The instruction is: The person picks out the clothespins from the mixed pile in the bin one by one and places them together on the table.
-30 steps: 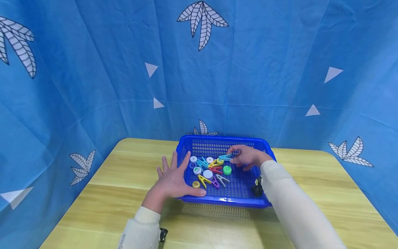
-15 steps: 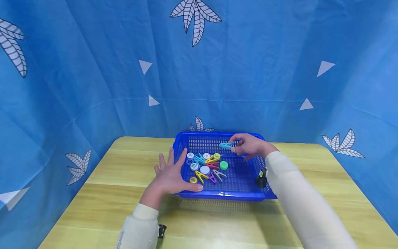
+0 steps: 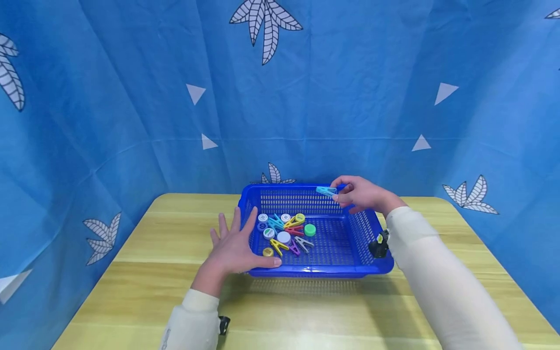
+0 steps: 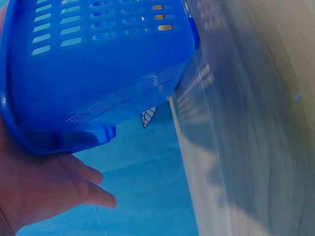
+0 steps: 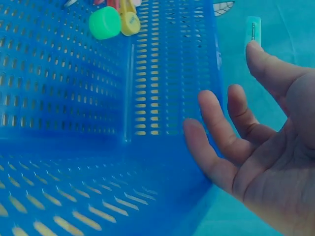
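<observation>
My right hand (image 3: 364, 195) pinches a light blue clothespin (image 3: 324, 191) between thumb and finger, above the basket's back rim. In the right wrist view only the clothespin's end (image 5: 253, 30) shows beyond the thumb. Spread wide, my left hand (image 3: 231, 250) lies at the left side of the blue plastic basket (image 3: 332, 270), its thumb across the front left corner. Inside, toward the left, are yellow clothespins (image 3: 280, 247), a red clothespin (image 3: 294, 230), a purple clothespin (image 3: 294, 248), a grey clothespin (image 3: 305, 244) and blue clothespins (image 3: 275, 223).
Several bottle caps lie among the clothespins, including a green cap (image 3: 309, 230), a white cap (image 3: 284, 237) and a yellow cap (image 3: 268, 252). The basket stands on a wooden table (image 3: 144, 272). Behind it hangs a blue patterned curtain (image 3: 350, 97).
My right hand has lifted the light blue clothespin from above the pile, up and away toward the back rim. The left hand stays at the basket's left side. The head view has shifted slightly.
</observation>
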A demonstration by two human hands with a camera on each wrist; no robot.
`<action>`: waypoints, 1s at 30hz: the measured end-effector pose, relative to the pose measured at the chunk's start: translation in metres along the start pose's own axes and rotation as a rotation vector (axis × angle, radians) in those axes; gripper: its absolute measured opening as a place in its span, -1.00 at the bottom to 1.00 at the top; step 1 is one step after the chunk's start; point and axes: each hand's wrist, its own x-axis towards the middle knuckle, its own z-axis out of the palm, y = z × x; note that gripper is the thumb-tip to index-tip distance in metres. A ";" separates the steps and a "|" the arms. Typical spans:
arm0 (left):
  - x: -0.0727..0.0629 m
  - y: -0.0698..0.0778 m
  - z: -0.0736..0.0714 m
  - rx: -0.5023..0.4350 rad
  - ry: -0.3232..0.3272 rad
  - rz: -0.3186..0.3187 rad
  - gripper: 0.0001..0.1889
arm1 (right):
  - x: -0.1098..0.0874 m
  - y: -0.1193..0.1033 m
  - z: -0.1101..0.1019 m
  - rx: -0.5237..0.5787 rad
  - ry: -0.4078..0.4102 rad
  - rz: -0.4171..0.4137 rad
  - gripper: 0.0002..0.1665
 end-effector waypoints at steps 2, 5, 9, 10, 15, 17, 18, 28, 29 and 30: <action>-0.001 0.000 0.000 0.006 0.000 0.000 0.48 | -0.004 0.000 -0.003 0.032 0.006 -0.005 -0.48; -0.001 -0.001 -0.001 0.007 0.002 0.001 0.47 | -0.009 0.001 -0.009 0.072 0.021 -0.017 -0.43; -0.003 0.000 -0.001 0.014 -0.002 0.001 0.46 | -0.017 0.005 -0.016 0.096 0.054 -0.027 -0.40; -0.003 0.000 -0.001 0.018 -0.004 0.002 0.46 | -0.019 0.007 -0.018 0.106 0.063 -0.026 -0.41; -0.003 0.000 -0.001 0.029 0.001 0.003 0.45 | -0.025 0.015 -0.025 0.154 0.117 -0.025 -0.41; -0.003 0.000 -0.002 0.029 0.005 -0.002 0.45 | -0.027 0.017 -0.026 0.155 0.141 -0.032 -0.39; -0.004 0.000 -0.002 0.029 0.005 -0.005 0.44 | -0.028 0.019 -0.027 0.158 0.155 -0.032 -0.39; -0.008 -0.006 -0.005 0.003 0.011 0.010 0.45 | -0.042 0.037 -0.032 0.162 0.224 -0.018 -0.39; -0.008 -0.007 -0.005 0.000 0.012 0.010 0.46 | -0.043 0.039 -0.033 0.169 0.231 -0.018 -0.39; -0.008 -0.007 -0.004 -0.002 0.012 0.009 0.46 | -0.045 0.042 -0.033 0.175 0.238 -0.019 -0.38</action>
